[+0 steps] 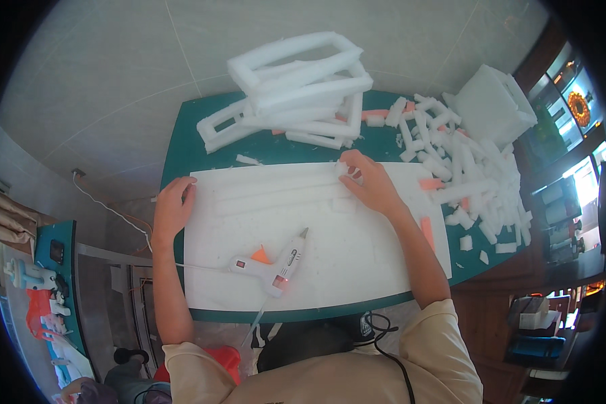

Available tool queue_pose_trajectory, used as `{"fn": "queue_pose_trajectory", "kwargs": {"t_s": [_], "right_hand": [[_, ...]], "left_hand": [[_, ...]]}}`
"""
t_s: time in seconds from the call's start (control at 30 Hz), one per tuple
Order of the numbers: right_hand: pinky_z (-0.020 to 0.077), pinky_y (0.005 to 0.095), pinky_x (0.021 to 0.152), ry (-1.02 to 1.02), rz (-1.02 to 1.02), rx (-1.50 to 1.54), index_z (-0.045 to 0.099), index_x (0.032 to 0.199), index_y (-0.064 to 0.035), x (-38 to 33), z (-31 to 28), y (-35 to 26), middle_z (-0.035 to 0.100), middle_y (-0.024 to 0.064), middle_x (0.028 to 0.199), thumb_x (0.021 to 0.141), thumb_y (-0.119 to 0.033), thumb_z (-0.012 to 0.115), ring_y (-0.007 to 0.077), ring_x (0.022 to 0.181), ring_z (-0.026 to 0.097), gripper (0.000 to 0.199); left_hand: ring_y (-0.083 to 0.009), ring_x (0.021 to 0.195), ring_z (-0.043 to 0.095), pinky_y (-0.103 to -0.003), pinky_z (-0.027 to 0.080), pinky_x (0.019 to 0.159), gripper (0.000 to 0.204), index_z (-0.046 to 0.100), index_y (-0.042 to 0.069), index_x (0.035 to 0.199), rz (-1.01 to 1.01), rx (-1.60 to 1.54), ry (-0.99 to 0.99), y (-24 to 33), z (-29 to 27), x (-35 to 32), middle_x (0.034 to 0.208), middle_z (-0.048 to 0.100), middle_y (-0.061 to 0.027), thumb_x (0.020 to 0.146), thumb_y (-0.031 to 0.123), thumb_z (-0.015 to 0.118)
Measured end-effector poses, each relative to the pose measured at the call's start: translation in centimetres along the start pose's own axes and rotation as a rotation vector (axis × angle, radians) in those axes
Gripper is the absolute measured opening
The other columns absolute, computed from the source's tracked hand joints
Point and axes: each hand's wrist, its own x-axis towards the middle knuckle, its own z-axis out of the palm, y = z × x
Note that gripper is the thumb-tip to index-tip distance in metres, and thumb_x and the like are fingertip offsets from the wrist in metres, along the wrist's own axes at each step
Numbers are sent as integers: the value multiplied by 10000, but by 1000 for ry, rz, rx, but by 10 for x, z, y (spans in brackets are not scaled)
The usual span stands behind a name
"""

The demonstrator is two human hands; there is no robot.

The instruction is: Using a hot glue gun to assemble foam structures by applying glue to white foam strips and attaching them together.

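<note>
A large white board (343, 269) lies flat before me, with long white foam strips (276, 195) across its upper part. My left hand (173, 209) is curled at the board's upper left corner, thumb and fingertips at its edge. Between the bent fingers of my right hand (370, 182) is a small white foam piece (348, 172), partly hidden, by the right ends of the strips. A white hot glue gun (273, 268) with an orange trigger (260, 254) rests on the board between my forearms, nozzle up and to the right. A glue stick (254, 323) sticks out of its back.
Rectangular white foam frames (299, 74) are stacked at the back of the green table (188, 141). Foam scraps (461, 155), some pink, are heaped on the right beside a big white foam block (495, 108). The gun's white cord (205, 267) passes under my left forearm.
</note>
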Motion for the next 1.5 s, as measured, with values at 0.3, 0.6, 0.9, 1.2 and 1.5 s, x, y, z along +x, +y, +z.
{"fn": "queue_pose_trajectory", "kwargs": {"t_s": [0.3, 0.6, 0.9, 1.2, 1.5], "right_hand": [[490, 338, 791, 4, 6, -7, 512, 1139, -125, -1, 0, -1, 590, 97, 984, 839, -73, 647, 234, 887, 587, 332], [491, 342, 792, 1, 19, -3, 513, 1137, -125, -1, 0, -1, 595, 100, 987, 838, -77, 647, 236, 887, 589, 331], [481, 344, 783, 3, 19, -31, 508, 1123, -118, -1, -2, -4, 579, 98, 961, 829, -83, 656, 235, 851, 569, 331], [468, 346, 779, 8, 15, -62, 503, 1102, -125, -2, -3, -4, 567, 79, 948, 820, -82, 663, 227, 819, 545, 327], [470, 351, 780, 13, 22, -80, 502, 1095, -121, -2, -3, -4, 582, 83, 959, 816, -89, 671, 229, 818, 553, 327]], "left_hand": [[-279, 732, 631, -357, 500, 690, 157, 642, 12, 1010, -8, 9, 0, 1, 1, 0, 880, 654, -152, 881, 80, 585], [-283, 745, 633, -363, 501, 698, 159, 638, 14, 1015, -9, 8, -10, 1, 1, 0, 883, 653, -151, 881, 83, 586], [-279, 747, 613, -371, 493, 702, 163, 635, 14, 1016, -19, 22, -19, 0, 0, 0, 869, 645, -145, 882, 90, 581], [-284, 739, 614, -372, 491, 697, 162, 637, 18, 1016, -30, -1, -20, 2, 2, -1, 864, 642, -144, 879, 83, 580], [-289, 747, 620, -369, 496, 703, 155, 634, 15, 1005, -11, 19, -22, 3, 1, 0, 859, 640, -150, 876, 86, 585]]}}
